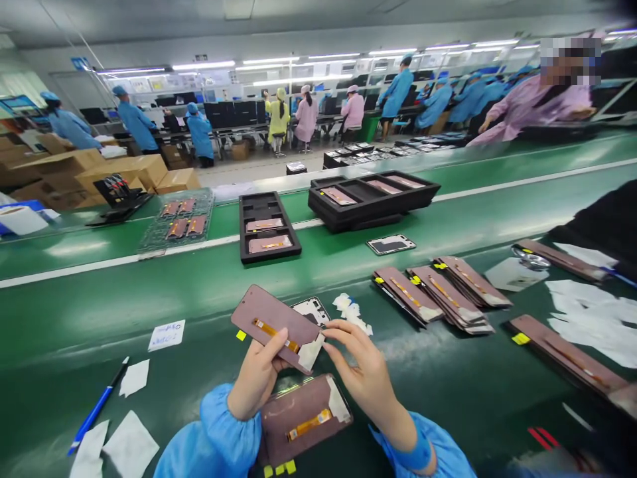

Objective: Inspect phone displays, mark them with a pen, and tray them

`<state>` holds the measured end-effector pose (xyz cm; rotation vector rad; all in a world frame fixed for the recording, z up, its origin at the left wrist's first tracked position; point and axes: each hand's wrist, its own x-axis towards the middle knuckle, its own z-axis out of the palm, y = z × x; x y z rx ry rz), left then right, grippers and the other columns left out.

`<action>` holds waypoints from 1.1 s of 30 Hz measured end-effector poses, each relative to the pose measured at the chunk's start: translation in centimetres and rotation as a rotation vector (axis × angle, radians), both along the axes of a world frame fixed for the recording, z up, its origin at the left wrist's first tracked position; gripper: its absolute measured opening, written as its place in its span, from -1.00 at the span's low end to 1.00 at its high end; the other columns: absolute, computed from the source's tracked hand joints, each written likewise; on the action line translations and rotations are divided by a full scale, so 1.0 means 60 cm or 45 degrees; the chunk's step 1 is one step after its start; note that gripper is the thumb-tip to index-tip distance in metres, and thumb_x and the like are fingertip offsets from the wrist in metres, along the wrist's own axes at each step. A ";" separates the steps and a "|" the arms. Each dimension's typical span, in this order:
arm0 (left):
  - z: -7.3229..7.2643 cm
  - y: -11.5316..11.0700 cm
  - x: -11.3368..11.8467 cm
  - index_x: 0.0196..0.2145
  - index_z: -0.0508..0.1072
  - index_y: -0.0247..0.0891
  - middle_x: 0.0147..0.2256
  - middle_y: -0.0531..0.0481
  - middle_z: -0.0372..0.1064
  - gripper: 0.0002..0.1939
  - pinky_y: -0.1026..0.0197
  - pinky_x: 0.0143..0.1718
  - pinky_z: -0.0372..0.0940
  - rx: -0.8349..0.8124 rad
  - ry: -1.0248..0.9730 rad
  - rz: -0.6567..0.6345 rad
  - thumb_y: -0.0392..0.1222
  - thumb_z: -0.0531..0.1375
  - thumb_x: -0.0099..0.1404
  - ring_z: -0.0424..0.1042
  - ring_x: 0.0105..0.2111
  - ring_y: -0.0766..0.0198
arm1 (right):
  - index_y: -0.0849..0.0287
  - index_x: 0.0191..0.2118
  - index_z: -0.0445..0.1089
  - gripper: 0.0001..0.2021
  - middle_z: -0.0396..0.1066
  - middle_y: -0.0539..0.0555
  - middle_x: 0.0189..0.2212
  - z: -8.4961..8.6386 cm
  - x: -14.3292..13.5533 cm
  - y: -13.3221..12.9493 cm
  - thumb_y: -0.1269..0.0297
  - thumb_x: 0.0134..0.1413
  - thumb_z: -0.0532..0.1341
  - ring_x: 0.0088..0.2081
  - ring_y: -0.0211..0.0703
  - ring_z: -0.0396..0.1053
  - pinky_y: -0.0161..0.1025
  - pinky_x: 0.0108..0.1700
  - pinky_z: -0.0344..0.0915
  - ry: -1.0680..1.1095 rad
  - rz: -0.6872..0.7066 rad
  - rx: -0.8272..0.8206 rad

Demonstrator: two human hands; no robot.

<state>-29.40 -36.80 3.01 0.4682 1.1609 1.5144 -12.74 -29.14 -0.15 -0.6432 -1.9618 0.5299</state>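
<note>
Blue sleeves [226, 425] nearest, the left hand [259, 377] holds a mauve panel [271, 309].

Type: factory floor, electronics assembly. Long green bench [199, 299] is crossing the room, a white stripe [50, 274] running along it. Mauve phone-sized panels [448, 285] with orange ribbon strips [407, 292] are lying in stacks on the near side. Black compartment trays [373, 209] and a clear plastic tray [153, 234] are holding more of the same. Cardboard boxes [122, 172] are clustering at left. Workers in blue coats and caps [134, 126] are standing and sitting along the far side; workers in pink [307, 119] and one in yellow [279, 118] are sharing the row. Dark flat units [236, 114] are lining it. Tube lights [202, 66] are glowing overhead in rows. Green bin [369, 127] is standing among the workers.
</note>
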 end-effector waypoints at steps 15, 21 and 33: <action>0.006 -0.006 0.013 -0.24 0.50 -0.38 -0.33 -0.13 0.54 -0.59 0.14 -0.44 0.45 0.018 0.075 0.060 0.03 0.36 0.10 0.51 -0.38 0.10 | 0.13 -0.22 0.43 -0.85 0.33 0.18 -0.10 -0.002 -0.015 -0.008 0.47 0.21 0.13 -0.22 -0.13 0.43 -0.17 -0.18 0.44 0.104 0.099 -0.097; -0.012 -0.013 0.010 -0.19 0.53 -0.32 -0.25 -0.09 0.54 -0.69 0.18 -0.16 0.40 0.062 0.164 0.045 -0.03 0.28 0.22 0.49 -0.21 0.15 | 0.16 -0.32 0.38 -0.87 0.30 0.14 -0.19 0.006 -0.020 -0.011 0.46 0.22 0.13 -0.27 -0.16 0.42 -0.22 -0.23 0.41 0.119 0.086 -0.152; -0.001 -0.013 0.020 -0.21 0.52 -0.34 -0.27 -0.13 0.54 -0.61 0.16 -0.32 0.44 0.008 0.097 0.094 0.04 0.33 0.14 0.52 -0.29 0.09 | 0.13 -0.33 0.29 -0.85 0.26 0.19 -0.08 -0.007 -0.024 -0.022 0.44 0.24 0.05 -0.02 -0.02 0.30 -0.07 -0.04 0.31 -0.013 -0.048 -0.026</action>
